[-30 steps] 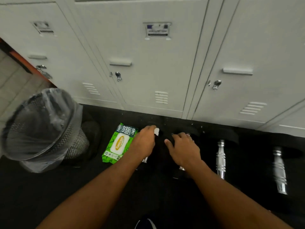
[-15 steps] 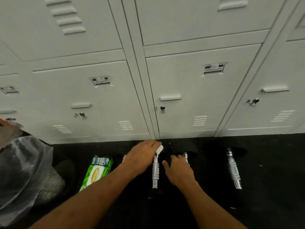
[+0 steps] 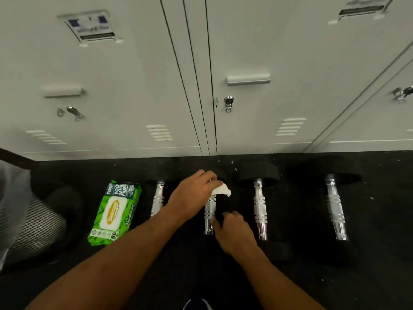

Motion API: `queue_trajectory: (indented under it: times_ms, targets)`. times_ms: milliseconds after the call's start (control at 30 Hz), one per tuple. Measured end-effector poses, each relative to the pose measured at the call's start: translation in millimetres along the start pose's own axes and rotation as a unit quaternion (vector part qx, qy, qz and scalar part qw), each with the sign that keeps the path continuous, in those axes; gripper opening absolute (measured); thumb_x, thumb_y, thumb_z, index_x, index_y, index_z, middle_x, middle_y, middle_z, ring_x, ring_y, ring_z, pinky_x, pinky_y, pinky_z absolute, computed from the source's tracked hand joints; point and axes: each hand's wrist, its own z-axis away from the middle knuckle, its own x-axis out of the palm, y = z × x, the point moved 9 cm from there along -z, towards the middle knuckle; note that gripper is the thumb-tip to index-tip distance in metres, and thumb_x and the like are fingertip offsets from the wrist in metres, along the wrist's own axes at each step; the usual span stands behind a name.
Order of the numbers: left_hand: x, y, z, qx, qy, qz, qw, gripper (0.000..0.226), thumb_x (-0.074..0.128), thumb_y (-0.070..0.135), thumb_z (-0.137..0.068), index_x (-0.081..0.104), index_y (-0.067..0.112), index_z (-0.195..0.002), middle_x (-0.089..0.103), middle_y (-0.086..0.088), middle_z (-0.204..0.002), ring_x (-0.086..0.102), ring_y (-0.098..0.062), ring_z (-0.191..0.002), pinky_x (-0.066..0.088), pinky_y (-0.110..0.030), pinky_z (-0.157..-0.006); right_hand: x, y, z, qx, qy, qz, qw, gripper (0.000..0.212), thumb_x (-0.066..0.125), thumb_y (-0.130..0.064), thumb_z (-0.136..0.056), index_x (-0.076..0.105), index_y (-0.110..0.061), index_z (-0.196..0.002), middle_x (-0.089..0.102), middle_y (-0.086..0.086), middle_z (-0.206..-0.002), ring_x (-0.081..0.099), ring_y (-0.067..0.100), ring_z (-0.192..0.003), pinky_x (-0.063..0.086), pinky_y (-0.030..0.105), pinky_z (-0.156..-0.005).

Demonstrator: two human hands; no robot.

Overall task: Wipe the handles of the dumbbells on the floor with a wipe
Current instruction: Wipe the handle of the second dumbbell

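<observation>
Several dumbbells with chrome handles and black heads lie side by side on the black floor before the lockers. My left hand (image 3: 193, 195) pinches a crumpled white wipe (image 3: 221, 190) at the far end of the second dumbbell's handle (image 3: 209, 214). My right hand (image 3: 234, 233) sits by that handle's near end, thumb against the chrome, fingers loosely curled with nothing seen in them. The other handles lie bare: the leftmost handle (image 3: 157, 198), the third handle (image 3: 260, 209) and the rightmost handle (image 3: 335, 208).
A green pack of wipes (image 3: 114, 211) lies left of the dumbbells. A mesh bin with a plastic liner (image 3: 29, 222) stands at far left. Grey lockers (image 3: 245, 121) close off the back. A shoe tip (image 3: 196, 304) shows at the bottom edge.
My right hand has drawn back from between the dumbbell heads to the near end of the second handle. My left hand stays at the far end with the wipe. The view has tilted down.
</observation>
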Motion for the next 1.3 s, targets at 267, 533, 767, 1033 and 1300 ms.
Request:
queue_trajectory:
  times_ms: [267,533,767,1033,1300]
  targets:
    - [38.1,-7.7,0.8,0.047,-0.042,-0.106,0.992,0.058,0.084,0.011,-0.064,0.065,0.011,-0.119,0.062,-0.009,-0.125,0.057,-0.027,-0.114,0.052,-0.037,-0.088,22.2,7.7,-7.3,0.019,-0.047,0.022,0.998,0.050,0.040,-0.049,-0.096,0.057,-0.007,-0.116,0.051,0.013,-0.125,0.055,0.028,-0.112,0.047,0.038,-0.092]
    - [48.4,-15.0,21.1,0.018,-0.049,-0.092,0.994,0.049,0.053,0.034,-0.085,0.058,0.010,-0.127,0.057,-0.008,-0.132,0.051,-0.023,-0.119,0.046,-0.036,-0.098,39.5,12.2,-9.1,0.031,-0.066,-0.010,0.997,0.052,0.041,-0.052,-0.094,0.058,-0.007,-0.111,0.056,0.014,-0.118,0.059,0.029,-0.105,0.050,0.039,-0.089]
    - [51.6,-32.1,20.7,-0.296,0.069,0.199,0.932,0.030,0.057,0.033,-0.096,0.065,0.013,-0.117,0.062,-0.002,-0.122,0.063,-0.016,-0.104,0.053,-0.027,-0.088,48.5,9.5,-7.9,0.035,-0.076,-0.041,0.996,0.047,0.037,-0.048,-0.097,0.060,-0.008,-0.102,0.061,0.012,-0.109,0.062,0.024,-0.094,0.051,0.033,-0.080]
    - [65.0,-35.8,20.3,-0.317,0.077,0.203,0.923,0.035,0.063,0.027,-0.093,0.064,0.019,-0.127,0.064,-0.004,-0.128,0.064,-0.017,-0.111,0.052,-0.028,-0.095,47.4,-3.8,3.7,-0.006,-0.117,0.022,0.993,0.036,0.031,-0.025,-0.103,0.047,-0.008,-0.131,0.050,0.015,-0.129,0.051,0.029,-0.116,0.046,0.037,-0.096]
    - [73.7,-16.3,48.4,-0.237,0.002,0.163,0.958,0.027,0.064,0.037,-0.090,0.071,0.027,-0.114,0.055,0.008,-0.113,0.063,-0.010,-0.093,0.055,-0.028,-0.081,59.3,-7.4,0.2,-0.054,-0.124,0.070,0.988,0.033,0.035,-0.020,-0.100,0.045,-0.011,-0.130,0.053,0.012,-0.122,0.051,0.024,-0.109,0.041,0.030,-0.076]
